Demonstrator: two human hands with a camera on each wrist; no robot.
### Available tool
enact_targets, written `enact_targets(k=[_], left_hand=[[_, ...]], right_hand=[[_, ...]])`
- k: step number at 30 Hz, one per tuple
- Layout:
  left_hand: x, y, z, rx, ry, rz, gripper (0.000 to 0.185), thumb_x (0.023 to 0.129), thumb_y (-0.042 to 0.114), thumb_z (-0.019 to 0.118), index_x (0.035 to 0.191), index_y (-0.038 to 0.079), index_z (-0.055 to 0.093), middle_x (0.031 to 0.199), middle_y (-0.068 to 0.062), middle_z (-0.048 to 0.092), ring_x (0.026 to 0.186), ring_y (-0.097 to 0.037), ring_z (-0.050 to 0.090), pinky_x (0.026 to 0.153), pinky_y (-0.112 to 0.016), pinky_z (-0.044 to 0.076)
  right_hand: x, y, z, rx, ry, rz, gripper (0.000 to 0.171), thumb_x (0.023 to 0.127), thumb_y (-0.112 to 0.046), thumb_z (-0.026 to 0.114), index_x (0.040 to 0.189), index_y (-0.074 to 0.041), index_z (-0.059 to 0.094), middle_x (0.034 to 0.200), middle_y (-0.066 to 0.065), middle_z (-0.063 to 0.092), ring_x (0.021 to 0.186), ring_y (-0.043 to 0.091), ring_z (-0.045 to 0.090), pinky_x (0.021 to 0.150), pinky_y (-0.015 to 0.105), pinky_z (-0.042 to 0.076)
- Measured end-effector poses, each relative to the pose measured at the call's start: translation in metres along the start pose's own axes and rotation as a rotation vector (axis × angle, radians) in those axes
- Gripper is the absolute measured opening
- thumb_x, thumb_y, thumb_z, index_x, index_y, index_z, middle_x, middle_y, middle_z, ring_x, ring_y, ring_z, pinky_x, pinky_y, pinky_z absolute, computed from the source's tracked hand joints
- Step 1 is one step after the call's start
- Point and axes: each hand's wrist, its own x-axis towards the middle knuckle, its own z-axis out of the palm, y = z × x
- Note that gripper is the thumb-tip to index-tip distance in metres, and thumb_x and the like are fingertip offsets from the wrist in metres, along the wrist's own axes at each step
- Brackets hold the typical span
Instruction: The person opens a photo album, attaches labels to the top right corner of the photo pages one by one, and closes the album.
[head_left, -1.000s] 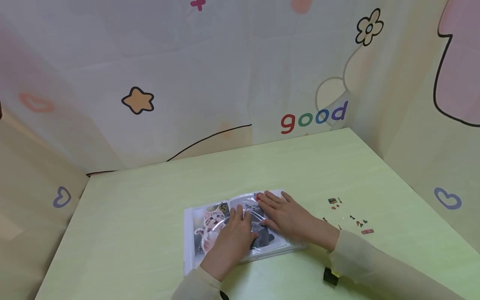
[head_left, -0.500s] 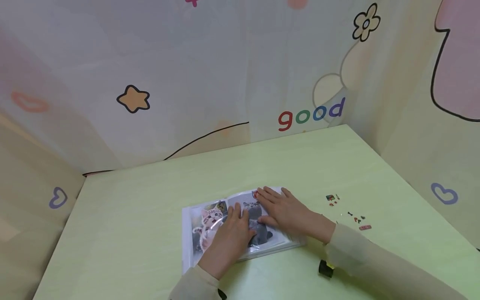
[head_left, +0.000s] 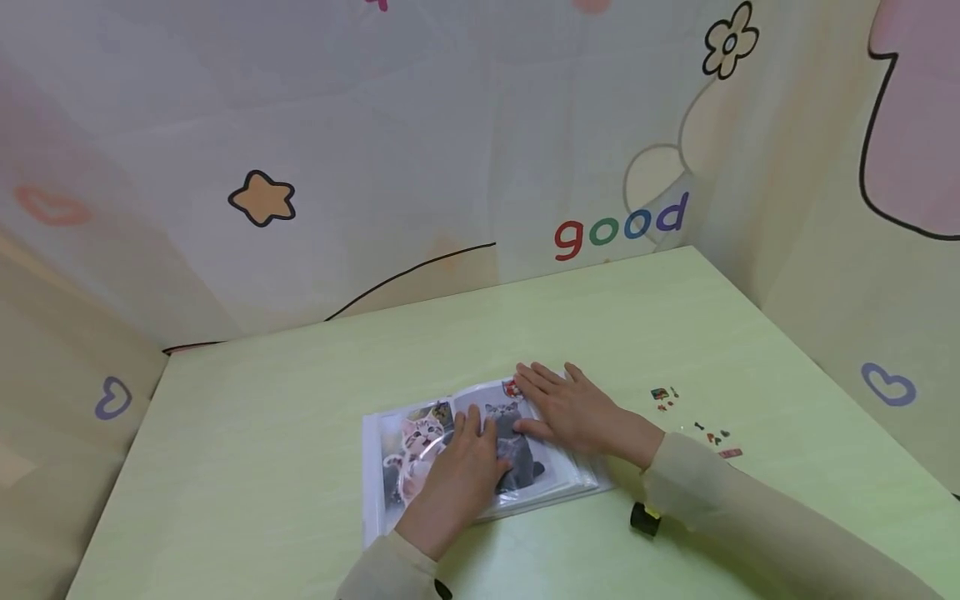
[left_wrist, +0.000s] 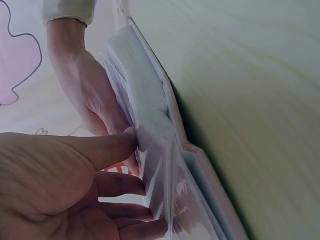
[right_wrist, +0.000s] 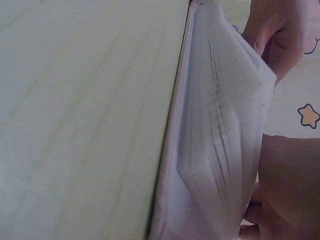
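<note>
Head view shows an open photo album (head_left: 480, 454) lying flat on the pale green bench (head_left: 300, 433), near the middle and toward the near edge. Its pages carry cat pictures: a light tabby on the left page and a grey cat on the right page. The left hand (head_left: 461, 483) rests palm down across the album's middle fold, fingers straight and slightly spread, pressing on the glossy page sleeve. The right hand (head_left: 573, 412) lies flat on the right page, fingers straight and fanned toward the far left, their tips just beside a small red sticker (head_left: 513, 388) at the page's far corner. Neither hand pinches or curls round anything.

Left wrist view looks along the album's edge: the stacked pages (left_wrist: 150, 115) stand as a thick white block with the left hand's fingers (left_wrist: 115, 147) laid against it, and the other hand beyond. Right wrist view shows the same page block (right_wrist: 220, 130) from the opposite side, lying on the bench.

To the right of the album, well apart from it, a scatter of small stickers (head_left: 697, 421) lies on the bench. A small black and yellow object (head_left: 645, 518) sits near the right sleeve (head_left: 750, 517), at the album's near right.
</note>
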Motion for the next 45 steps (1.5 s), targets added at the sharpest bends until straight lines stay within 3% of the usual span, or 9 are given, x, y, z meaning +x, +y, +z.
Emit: enact_targets(k=[11,17,24,34,41,45], left_hand=[[-0.001,-0.001,0.000,-0.004,0.030,0.014,0.060,0.099,0.024,0.071,0.144,-0.011,0.052,0.156,-0.034,0.036,0.143,-0.051,0.038,0.101,-0.059,0.049],[-0.003,-0.001,0.000,-0.006,0.015,0.003,0.060,0.100,0.025,0.070,0.144,-0.011,0.051,0.158,-0.033,0.034,0.145,-0.050,0.036,0.097,-0.064,0.050],[-0.003,-0.002,0.001,-0.014,0.026,0.005,0.061,0.099,0.026,0.071,0.144,-0.011,0.052,0.157,-0.034,0.035,0.144,-0.050,0.036,0.094,-0.064,0.051],[-0.002,-0.002,0.000,0.014,0.036,0.025,0.059,0.099,0.025,0.071,0.143,-0.011,0.053,0.155,-0.034,0.037,0.143,-0.050,0.038,0.094,-0.063,0.053],[-0.004,-0.003,0.001,0.015,0.056,0.040,0.059,0.098,0.025,0.072,0.141,-0.011,0.054,0.154,-0.035,0.038,0.142,-0.051,0.040,0.092,-0.060,0.054],[-0.005,-0.004,0.001,0.007,0.066,0.052,0.058,0.099,0.023,0.071,0.141,-0.012,0.053,0.154,-0.035,0.038,0.141,-0.052,0.040,0.094,-0.059,0.053]], right_hand=[[-0.006,-0.012,-0.001,-0.058,0.098,-0.057,0.075,0.105,-0.046,0.056,0.160,0.000,0.033,0.168,0.016,0.025,0.156,0.033,0.020,0.121,0.060,0.022],[-0.015,-0.023,0.003,-0.010,0.064,-0.078,0.064,0.109,-0.039,0.050,0.159,-0.001,0.037,0.165,0.015,0.033,0.153,0.034,0.028,0.118,0.063,0.026],[-0.007,-0.014,0.002,-0.031,0.021,-0.030,0.074,0.107,-0.053,0.047,0.162,-0.006,0.032,0.168,0.012,0.027,0.156,0.031,0.021,0.119,0.065,0.022],[0.006,0.000,-0.001,0.043,0.007,-0.002,0.088,0.100,-0.064,0.053,0.160,-0.001,0.034,0.165,0.016,0.034,0.153,0.035,0.028,0.118,0.065,0.024],[0.001,-0.007,0.004,-0.030,0.106,-0.046,0.085,0.101,-0.057,0.056,0.159,0.001,0.033,0.168,0.017,0.025,0.156,0.035,0.018,0.120,0.062,0.023],[-0.006,-0.019,0.002,-0.063,0.161,-0.092,0.076,0.103,-0.045,0.060,0.156,0.004,0.038,0.166,0.020,0.030,0.154,0.037,0.023,0.119,0.062,0.026]])
